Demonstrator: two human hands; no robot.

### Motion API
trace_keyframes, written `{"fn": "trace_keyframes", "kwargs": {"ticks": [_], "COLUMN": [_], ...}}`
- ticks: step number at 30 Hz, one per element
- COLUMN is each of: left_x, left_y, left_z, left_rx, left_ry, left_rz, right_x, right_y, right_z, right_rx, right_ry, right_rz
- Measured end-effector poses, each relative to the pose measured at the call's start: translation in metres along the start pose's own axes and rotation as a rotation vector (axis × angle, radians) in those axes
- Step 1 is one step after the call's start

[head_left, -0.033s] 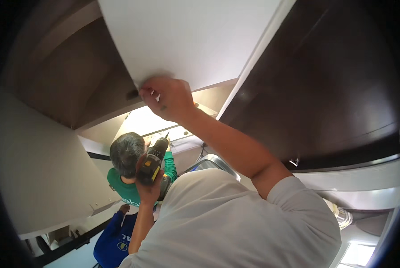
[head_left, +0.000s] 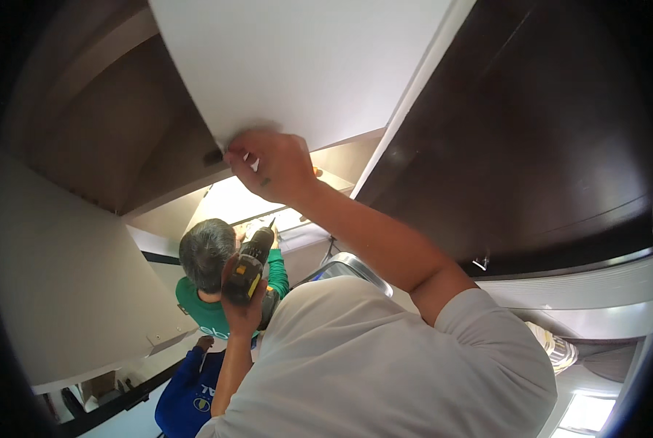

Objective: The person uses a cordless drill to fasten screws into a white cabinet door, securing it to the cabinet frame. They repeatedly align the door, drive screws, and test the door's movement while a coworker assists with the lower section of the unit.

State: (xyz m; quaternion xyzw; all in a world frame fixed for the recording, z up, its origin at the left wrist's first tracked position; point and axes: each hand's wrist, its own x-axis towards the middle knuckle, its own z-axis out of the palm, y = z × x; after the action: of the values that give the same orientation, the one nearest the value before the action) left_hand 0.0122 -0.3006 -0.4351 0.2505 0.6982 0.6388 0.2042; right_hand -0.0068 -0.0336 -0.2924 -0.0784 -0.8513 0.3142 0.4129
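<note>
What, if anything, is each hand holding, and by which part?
The left hand holds a drill by its rear end. The right hand is at the lower corner of the white panel; grip unclear.

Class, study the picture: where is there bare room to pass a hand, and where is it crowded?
Bare room shows inside the brown cabinet, between the white panel and the pale left panel; its depth is unclear. Below the right hand it looks crowded: the left hand, drill and person in green cluster there.

Drill casing point(head_left: 244, 281) matt plastic; white panel point(head_left: 297, 73) smooth; dark panel point(head_left: 516, 168) glossy; shirt point(head_left: 385, 358) matt cloth
</note>
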Motion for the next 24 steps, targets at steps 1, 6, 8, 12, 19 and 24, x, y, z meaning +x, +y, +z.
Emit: {"fn": "trace_keyframes", "kwargs": {"ticks": [1, 6, 8, 12, 19, 24], "left_x": [0.001, -0.001, -0.001, -0.002, 0.000, 0.001], "left_y": [0.003, -0.005, -0.009, -0.005, -0.005, 0.003], "left_z": [0.001, 0.000, -0.001, 0.002, 0.000, -0.008], "left_rx": [0.004, 0.075, 0.076, 0.069, 0.065, 0.161], "left_ry": [-0.009, -0.010, -0.021, -0.029, -0.043, -0.087], "left_rz": [-0.012, -0.033, -0.023, -0.019, 0.059, 0.087], "right_x": [-0.003, -0.012, -0.008, 0.005, 0.006, -0.002], "right_y": [-0.001, 0.000, 0.003, 0.014, 0.017, 0.004], "right_z": [-0.003, -0.004, 0.000, 0.011, 0.018, 0.014], "right_rx": [-0.003, 0.015, 0.006, -0.018, -0.052, -0.046], "right_ry": [-0.019, 0.021, 0.055, 0.096, 0.057, 0.036], "right_rz": [0.010, -0.005, -0.013, -0.031, -0.015, 0.055]}}
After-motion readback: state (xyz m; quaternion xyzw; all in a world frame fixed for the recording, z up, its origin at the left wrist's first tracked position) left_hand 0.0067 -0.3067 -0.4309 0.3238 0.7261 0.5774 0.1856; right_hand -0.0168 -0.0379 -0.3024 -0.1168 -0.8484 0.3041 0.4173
